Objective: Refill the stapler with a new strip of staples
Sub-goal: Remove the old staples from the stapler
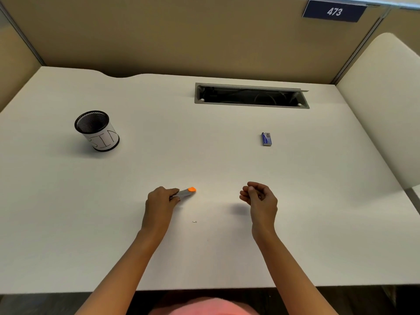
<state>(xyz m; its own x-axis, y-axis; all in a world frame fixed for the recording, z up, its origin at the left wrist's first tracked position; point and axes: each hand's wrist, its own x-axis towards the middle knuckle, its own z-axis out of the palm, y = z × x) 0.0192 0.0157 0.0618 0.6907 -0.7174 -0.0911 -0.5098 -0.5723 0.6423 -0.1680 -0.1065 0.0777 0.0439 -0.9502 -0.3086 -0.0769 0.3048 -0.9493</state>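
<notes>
A small grey stapler (185, 192) with an orange tip lies on the white desk (204, 144), tip pointing right. My left hand (160, 201) grips its rear end. My right hand (258, 196) hovers to the right of the stapler, fingers curled with thumb and forefinger pinched; whether it holds anything is too small to tell. A small blue staple box (266, 139) lies farther back on the right. A tiny metal bit (194, 221), like a loose staple, rests on the desk between my forearms.
A black mesh pen cup (96, 130) with a white paper label stands at the back left. An open cable slot (250, 96) is set into the desk at the back. Beige partition walls enclose the desk; a chair back (391, 98) rises on the right.
</notes>
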